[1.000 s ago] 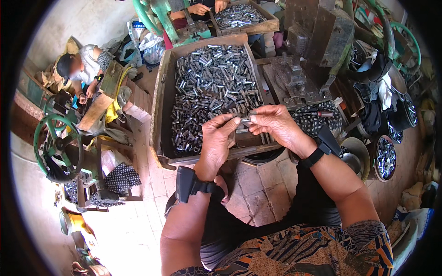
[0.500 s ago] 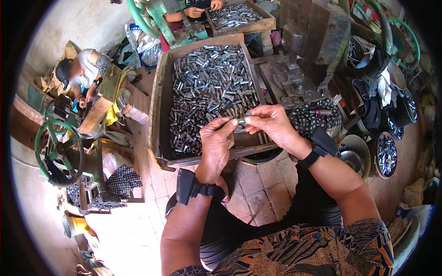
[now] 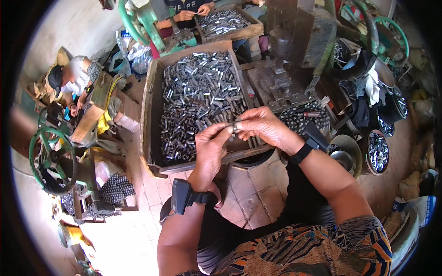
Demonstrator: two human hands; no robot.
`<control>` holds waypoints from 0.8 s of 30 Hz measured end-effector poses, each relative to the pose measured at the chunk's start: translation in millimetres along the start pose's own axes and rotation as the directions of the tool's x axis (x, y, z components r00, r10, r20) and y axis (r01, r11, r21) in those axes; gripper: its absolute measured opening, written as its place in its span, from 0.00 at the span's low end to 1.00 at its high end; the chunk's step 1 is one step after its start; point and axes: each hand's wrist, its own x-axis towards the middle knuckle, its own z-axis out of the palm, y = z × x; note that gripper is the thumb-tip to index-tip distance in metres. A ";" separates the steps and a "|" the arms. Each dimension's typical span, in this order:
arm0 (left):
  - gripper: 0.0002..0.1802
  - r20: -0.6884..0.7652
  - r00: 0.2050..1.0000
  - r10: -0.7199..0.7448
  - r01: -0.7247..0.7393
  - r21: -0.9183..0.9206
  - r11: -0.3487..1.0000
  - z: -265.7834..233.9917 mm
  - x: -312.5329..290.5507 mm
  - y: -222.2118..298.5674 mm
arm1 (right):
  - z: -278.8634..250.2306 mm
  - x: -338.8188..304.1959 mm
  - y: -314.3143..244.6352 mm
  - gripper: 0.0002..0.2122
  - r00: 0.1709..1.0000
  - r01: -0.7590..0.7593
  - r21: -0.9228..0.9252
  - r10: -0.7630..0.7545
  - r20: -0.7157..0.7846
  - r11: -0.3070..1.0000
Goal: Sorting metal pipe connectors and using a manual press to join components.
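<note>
My left hand (image 3: pixel 211 147) and my right hand (image 3: pixel 263 126) meet fingertip to fingertip over the near right part of a wooden tray (image 3: pixel 148 108). Between the pinched thumbs and forefingers is a small dark metal piece (image 3: pixel 235 125), mostly covered by the fingers; its exact shape cannot be made out. Both hands appear to grip it. Beneath and beyond them, the tray holds a heap of short, shiny metal tubes (image 3: pixel 200 87). A few longer pieces lie by the tray's near right corner, close under my right hand.
Right of the tray stands a greasy machine bed (image 3: pixel 281 87), with a red-handled screwdriver (image 3: pixel 311 114) on dotted cloth. Farther right are a metal basin (image 3: pixel 345 156) and a bucket of metal parts (image 3: pixel 378 154). Co-workers sit at the left and beyond the tray; a green handwheel (image 3: pixel 53 156) stands left.
The tray and surroundings have shifted slightly left in view. My hands stay pinched together over the tray, their fingers slightly shifted around the small piece. The far co-worker's hands are now closer together.
</note>
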 end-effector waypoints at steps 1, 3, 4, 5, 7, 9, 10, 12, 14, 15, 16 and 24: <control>0.03 -0.001 1.000 -0.006 0.006 0.019 1.000 -1.8 1.4 -2.5 | -0.2 0.1 -2.0 0.08 1.000 0.015 -0.046 -0.014 0.012 0.999; 0.03 -0.023 1.000 0.006 -0.005 0.055 0.998 -0.5 4.8 -6.1 | -3.3 1.2 -2.3 0.08 0.999 0.033 -0.151 -0.032 0.005 0.988; 0.04 0.024 0.999 -0.023 0.022 0.033 0.999 -1.4 5.6 -3.4 | -5.2 -1.0 -5.7 0.08 0.998 0.059 -0.216 -0.062 -0.007 0.975; 0.04 0.018 1.000 -0.001 0.000 0.029 1.000 1.6 7.9 -4.5 | -7.6 -3.9 -10.5 0.09 0.996 0.083 -0.280 -0.091 -0.016 0.956; 0.05 -0.002 0.999 0.043 -0.043 0.029 0.999 7.9 11.5 -6.4 | -12.7 -7.1 -15.6 0.08 0.952 0.262 -0.297 -0.296 -0.076 0.918; 0.05 0.002 1.000 0.014 -0.014 0.022 1.000 14.5 16.3 -5.7 | -27.1 -24.1 -31.5 0.07 0.871 0.295 -0.453 -0.431 -0.234 0.841; 0.05 0.010 1.000 0.021 -0.021 0.025 0.999 16.9 17.6 -3.8 | -35.7 -31.1 -38.5 0.07 0.804 0.401 -0.451 -0.543 -0.244 0.797; 0.04 0.015 1.000 0.014 -0.015 0.035 0.999 17.9 21.2 -2.5 | -44.8 -56.9 -62.3 0.06 0.678 0.365 -0.557 -0.623 -0.390 0.746; 0.04 0.022 0.999 0.029 -0.030 0.061 0.998 18.5 26.5 -4.8 | -48.7 -85.2 -91.5 0.06 0.557 0.384 -0.618 -0.705 -0.438 0.686; 0.04 0.032 0.999 0.035 -0.037 0.074 0.997 20.8 28.7 -6.8 | -61.6 -96.1 -100.1 0.08 0.481 0.470 -0.571 -0.738 -0.474 0.673; 0.04 0.016 0.999 0.052 -0.053 0.081 0.995 21.7 31.8 -10.7 | -71.5 -106.8 -111.3 0.10 0.396 0.523 -0.599 -0.795 -0.460 0.607; 0.04 0.003 0.997 0.080 -0.079 0.185 0.980 40.4 58.6 -36.2 | -152.0 -132.0 -172.0 0.26 0.025 0.482 -0.779 -0.895 -0.446 0.402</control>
